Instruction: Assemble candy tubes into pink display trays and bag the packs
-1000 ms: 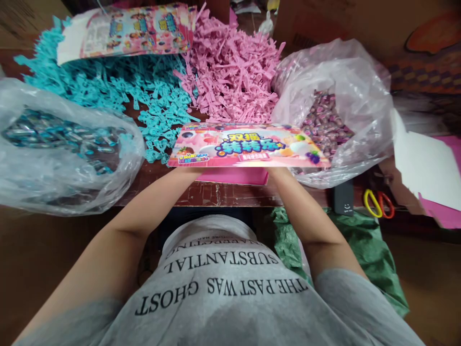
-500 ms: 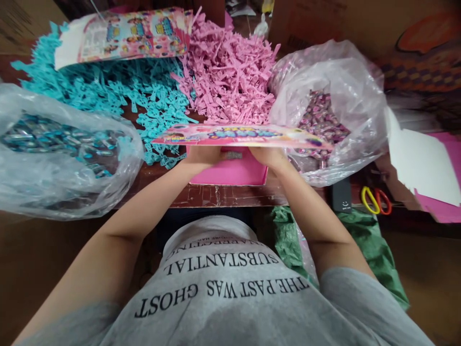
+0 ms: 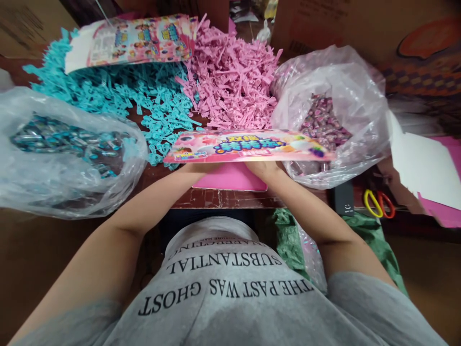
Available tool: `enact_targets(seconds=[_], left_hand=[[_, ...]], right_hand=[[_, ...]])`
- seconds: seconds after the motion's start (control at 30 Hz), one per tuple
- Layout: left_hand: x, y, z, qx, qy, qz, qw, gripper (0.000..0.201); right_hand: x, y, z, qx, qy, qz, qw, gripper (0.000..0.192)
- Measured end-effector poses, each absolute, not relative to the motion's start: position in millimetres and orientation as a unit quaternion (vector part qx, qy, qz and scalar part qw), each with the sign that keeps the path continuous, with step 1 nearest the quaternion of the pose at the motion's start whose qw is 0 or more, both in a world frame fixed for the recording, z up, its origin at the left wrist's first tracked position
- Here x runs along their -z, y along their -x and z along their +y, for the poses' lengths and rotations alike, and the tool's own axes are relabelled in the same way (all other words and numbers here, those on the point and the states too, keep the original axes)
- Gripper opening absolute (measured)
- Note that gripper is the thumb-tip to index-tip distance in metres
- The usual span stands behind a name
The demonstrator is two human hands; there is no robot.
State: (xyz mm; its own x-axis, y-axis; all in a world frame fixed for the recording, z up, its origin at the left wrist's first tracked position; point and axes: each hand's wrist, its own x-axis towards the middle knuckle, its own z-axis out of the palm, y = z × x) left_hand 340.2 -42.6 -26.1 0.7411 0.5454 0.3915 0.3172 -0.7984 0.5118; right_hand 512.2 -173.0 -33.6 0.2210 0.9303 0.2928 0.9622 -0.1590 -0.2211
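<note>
Both hands on the pink box (image 3: 230,179) at table edge, dead centre. Left hand (image 3: 201,167) and right hand (image 3: 264,168) sit under the printed lid flap (image 3: 248,145); fingers hidden by it, so can't tell if they're spread or pinching. Pink plastic sticks (image 3: 234,81) at 12 o'clock, blue sticks (image 3: 144,96) at 11, bag of purple candies (image 3: 324,125) at 2, bag of blue candies (image 3: 68,144) at 9.

We see a pink cardboard box (image 3: 230,178) at the near edge of the worktop; its printed lid (image 3: 248,145), bright with cartoon fruit and lettering, is tilted up over it.
</note>
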Motion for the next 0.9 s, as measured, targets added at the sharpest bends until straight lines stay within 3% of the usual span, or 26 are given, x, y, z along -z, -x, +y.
enact_targets(seconds=[0.23,0.37,0.7,0.8,0.9], left_hand=[[6.9,-329.2,-76.7,-0.13,-0.963,0.229,0.051,0.042],[2.3,-321.0,-82.1,-0.1,-0.947,0.307,0.008,0.043],[15.7,-324.5,-81.7,-0.043,-0.932,0.356,0.054,0.047],[12.6,-317.9,-94.2,-0.059,-0.935,0.343,0.067,0.053],[15.2,-315.5,-100.5,0.022,-0.93,0.35,0.112,0.067]], right_hand=[[15.0,-486.0,-174.6,0.093,0.783,-0.608,0.098,0.052],[11.8,-485.3,-169.0,0.074,0.792,-0.603,0.07,0.047],[44.5,-476.1,-180.2,0.038,0.838,-0.527,0.136,0.042],[47.2,-475.6,-182.9,0.039,0.832,-0.529,0.163,0.037],[51.4,-475.4,-181.0,0.006,0.843,-0.511,0.168,0.038]])
